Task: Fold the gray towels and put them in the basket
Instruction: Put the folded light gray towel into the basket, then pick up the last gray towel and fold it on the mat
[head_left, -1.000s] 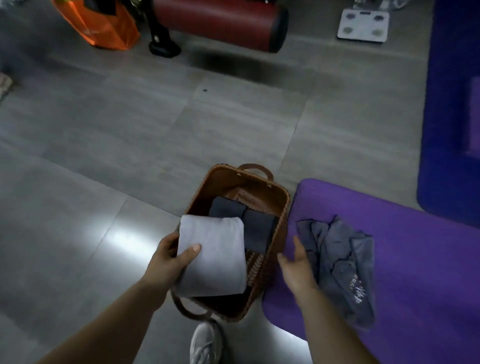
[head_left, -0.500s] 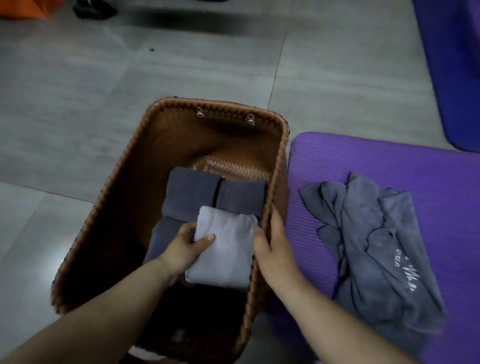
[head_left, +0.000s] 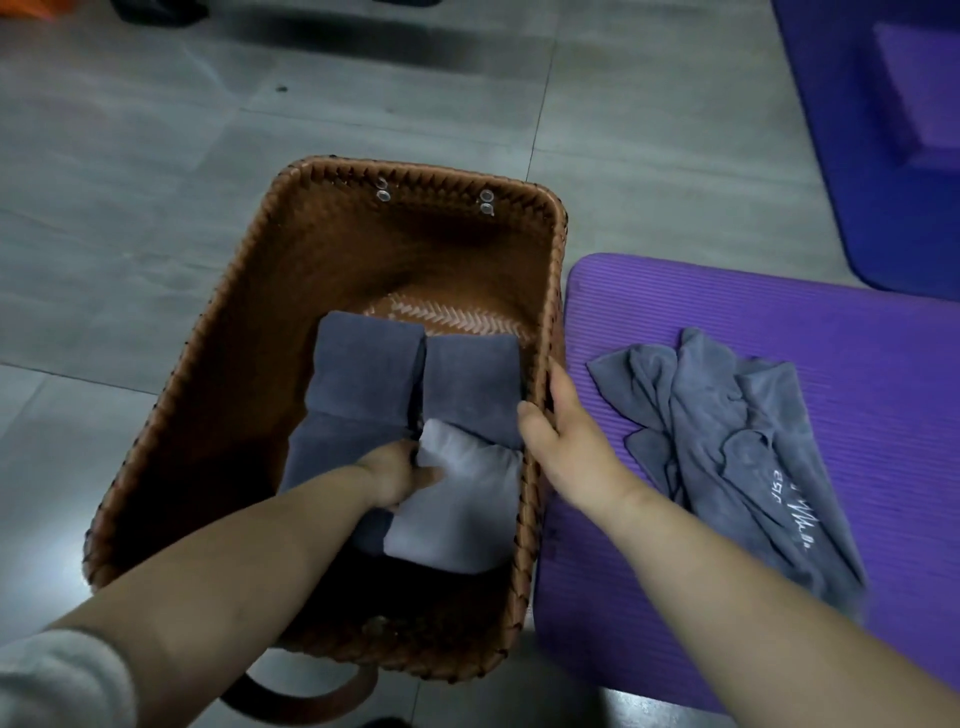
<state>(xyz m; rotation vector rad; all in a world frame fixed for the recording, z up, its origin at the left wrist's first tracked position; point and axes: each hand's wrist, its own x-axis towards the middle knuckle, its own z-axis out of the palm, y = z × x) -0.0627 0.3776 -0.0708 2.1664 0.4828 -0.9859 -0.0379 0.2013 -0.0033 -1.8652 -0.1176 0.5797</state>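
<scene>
The pale gray folded towel (head_left: 457, 499) is pinched by the left hand (head_left: 392, 475) and pressed into the brown woven basket (head_left: 208, 415), whose 3 o'clock rim is gripped by the right hand (head_left: 563, 441), presumably for steadiness. Beyond, dark gray folded towels (head_left: 415, 374) are packed; at 3 o'clock, a crumpled gray towel (head_left: 737, 447) awaits folding on the purple ribbed mat (head_left: 675, 301).

You see a brown woven basket (head_left: 249, 332) with a herringbone floor, dark gray towels (head_left: 415, 379), a pale gray one (head_left: 462, 499), and a ribbed purple mat (head_left: 727, 312) at right.

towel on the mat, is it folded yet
No, the towel lies crumpled and spread loose on the purple mat, beside the basket.
</scene>
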